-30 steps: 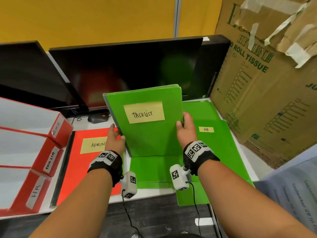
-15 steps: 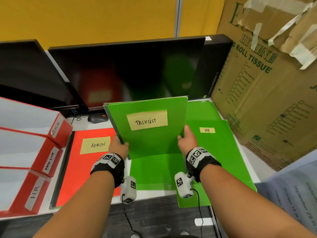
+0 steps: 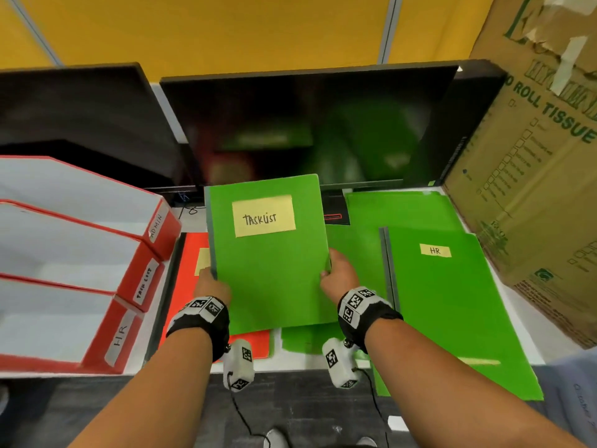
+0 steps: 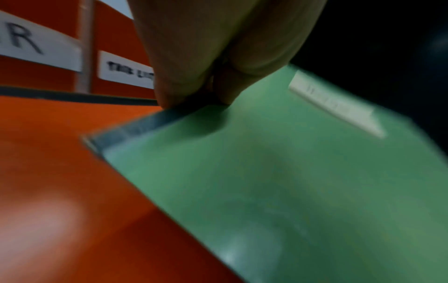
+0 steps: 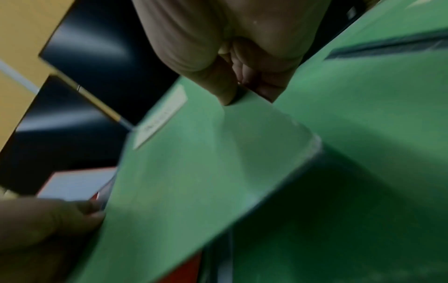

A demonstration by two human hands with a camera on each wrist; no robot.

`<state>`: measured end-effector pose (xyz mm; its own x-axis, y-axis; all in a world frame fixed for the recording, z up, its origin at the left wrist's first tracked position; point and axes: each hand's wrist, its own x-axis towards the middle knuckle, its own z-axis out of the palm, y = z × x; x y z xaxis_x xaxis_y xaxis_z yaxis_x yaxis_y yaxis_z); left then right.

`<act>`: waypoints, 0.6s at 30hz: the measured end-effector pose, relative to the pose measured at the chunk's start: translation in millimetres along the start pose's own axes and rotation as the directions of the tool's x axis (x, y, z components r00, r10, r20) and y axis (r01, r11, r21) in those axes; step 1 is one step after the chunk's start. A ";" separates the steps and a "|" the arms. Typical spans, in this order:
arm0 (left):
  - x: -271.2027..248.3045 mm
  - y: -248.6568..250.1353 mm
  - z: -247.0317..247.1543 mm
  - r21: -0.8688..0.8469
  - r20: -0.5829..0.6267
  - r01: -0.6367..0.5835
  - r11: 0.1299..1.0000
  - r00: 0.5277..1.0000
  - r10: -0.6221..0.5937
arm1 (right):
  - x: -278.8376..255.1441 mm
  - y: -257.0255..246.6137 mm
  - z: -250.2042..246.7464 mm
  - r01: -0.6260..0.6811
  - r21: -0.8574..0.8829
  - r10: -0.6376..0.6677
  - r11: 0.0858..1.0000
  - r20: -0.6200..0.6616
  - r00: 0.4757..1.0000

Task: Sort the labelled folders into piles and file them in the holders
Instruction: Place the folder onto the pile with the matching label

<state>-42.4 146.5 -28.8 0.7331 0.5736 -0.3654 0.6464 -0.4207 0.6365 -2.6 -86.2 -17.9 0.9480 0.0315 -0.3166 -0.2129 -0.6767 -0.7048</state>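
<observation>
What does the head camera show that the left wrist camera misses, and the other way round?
Only the head view shows the right hand, the green folder labelled HR, the ADMIN holder, the dark monitor and the cardboard box. Only the left wrist view shows, close up, the left hand pinching the folder's grey spine edge. Both show the green TASKLIST folder, the orange folder under it, and the holders marked TASK LIST and HR.

Head view: bright, even light, edges bowed, dark monitor [image 3: 303, 124] showing blurred green reflections.
Wrist views: dim, motion-blurred, labels unreadable.
</observation>
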 end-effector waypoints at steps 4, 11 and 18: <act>10.2 -30.6 -26.5 0.065 -0.064 0.086 0.994 0.995 -0.082 | -1.6 -9.3 46.0 0.005 0.029 -0.009 1.000 0.118 0.993; 37.3 -76.0 -58.7 0.215 -0.090 0.184 0.959 0.982 -0.168 | 0.6 -28.2 93.3 0.098 -0.182 -0.048 0.978 0.263 0.964; 56.4 -97.1 -58.2 0.272 -0.076 0.213 0.938 0.977 -0.200 | 2.8 -30.2 107.9 0.135 -0.296 -0.023 0.945 0.352 0.936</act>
<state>-76.2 260.6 -71.6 0.5709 0.6976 -0.4329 0.8203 -0.4637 0.3346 -19.1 13.7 -66.0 0.8085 0.3041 -0.5038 -0.0034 -0.8536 -0.5209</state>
